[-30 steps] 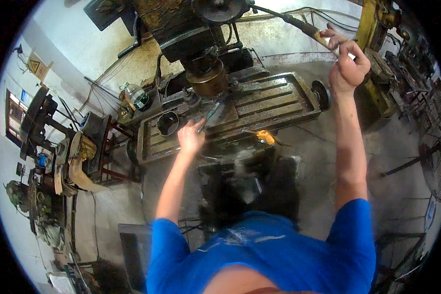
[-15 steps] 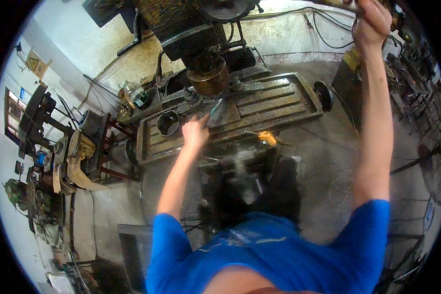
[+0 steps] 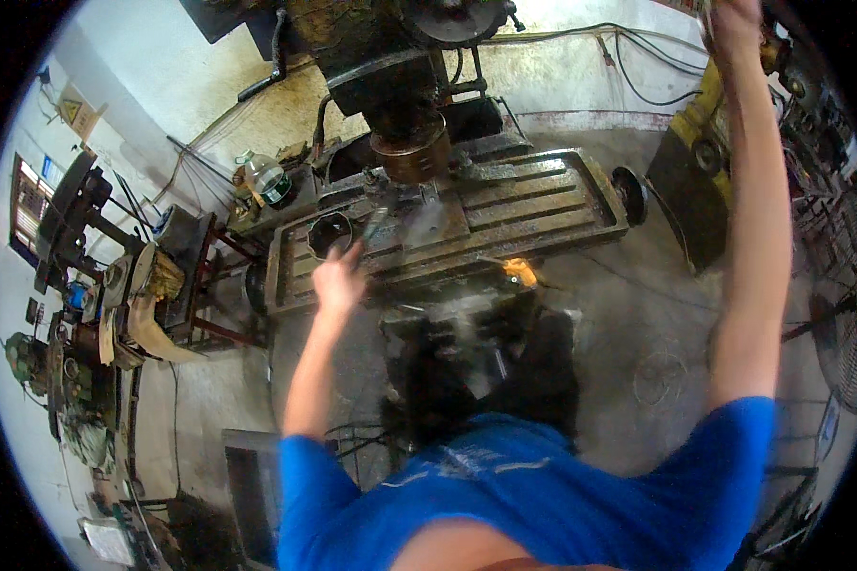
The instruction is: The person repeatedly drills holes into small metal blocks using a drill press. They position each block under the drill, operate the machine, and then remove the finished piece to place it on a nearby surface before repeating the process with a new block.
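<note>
My left hand is closed on a slim brush-like tool, smeared by motion, its tip pointing up and away. The hand is beside a round metal cup with dark contents, on the left part of the slotted milling machine table. Above the table hangs the machine's spindle head; a small light-coloured block lies blurred beneath it. My right arm reaches up at the far right. My right hand is closed at the top edge; what it grips is mostly out of the picture.
An orange-yellow object sits at the table's front edge. A handwheel juts from its right end. Behind the left end stands a clear plastic bottle. Another machine is at the left, a fan at the right.
My left hand has drawn back and left with the tool, from under the spindle to beside the cup. My right hand has risen slightly toward the top edge. The view has shifted a little.
</note>
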The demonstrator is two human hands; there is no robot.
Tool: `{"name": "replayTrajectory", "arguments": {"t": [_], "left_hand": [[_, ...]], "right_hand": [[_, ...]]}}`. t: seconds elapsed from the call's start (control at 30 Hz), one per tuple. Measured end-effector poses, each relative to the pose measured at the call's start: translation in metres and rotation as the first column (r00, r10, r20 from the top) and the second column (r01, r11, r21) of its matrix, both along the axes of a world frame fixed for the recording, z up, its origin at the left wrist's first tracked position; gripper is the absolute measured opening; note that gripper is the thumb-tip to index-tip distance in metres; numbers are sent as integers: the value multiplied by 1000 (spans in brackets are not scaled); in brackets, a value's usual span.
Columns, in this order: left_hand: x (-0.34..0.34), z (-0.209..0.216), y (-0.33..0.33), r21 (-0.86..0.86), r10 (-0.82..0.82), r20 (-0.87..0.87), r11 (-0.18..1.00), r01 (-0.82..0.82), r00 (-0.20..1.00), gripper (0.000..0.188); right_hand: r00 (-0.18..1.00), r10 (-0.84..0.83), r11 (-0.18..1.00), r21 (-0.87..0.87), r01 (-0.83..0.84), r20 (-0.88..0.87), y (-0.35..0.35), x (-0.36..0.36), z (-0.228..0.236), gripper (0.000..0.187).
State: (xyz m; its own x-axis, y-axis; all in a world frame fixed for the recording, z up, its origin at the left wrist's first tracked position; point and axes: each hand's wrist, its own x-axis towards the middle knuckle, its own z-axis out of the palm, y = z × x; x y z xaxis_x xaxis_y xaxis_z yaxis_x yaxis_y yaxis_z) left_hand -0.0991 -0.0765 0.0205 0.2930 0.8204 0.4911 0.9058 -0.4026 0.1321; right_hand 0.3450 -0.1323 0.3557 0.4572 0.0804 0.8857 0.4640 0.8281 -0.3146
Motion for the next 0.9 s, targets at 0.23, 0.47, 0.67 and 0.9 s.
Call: {"name": "replayTrajectory", "arguments": {"t": [0.23,0.47,0.67,0.9], "left_hand": [[-56,-2,25,55,210,-92,977,-205,973,48],[-62,-13,32,-75,186,-329,972,-222,926,57],[-54,22,8,-37,183,-184,980,-193,966,56],[1,-1,-53,-373,55,410,921,112,910,37]], "right_hand": [[969,246,881,-418,-222,4,-64,-1,-251,33],[889,210,-13,-911,-413,-406,-57,-43,-490,46],[775,262,-27,-807,-590,-576,-11,-61,-560,38],[888,452,232,-972,-27,83,-31,-68,-483,31]]}}
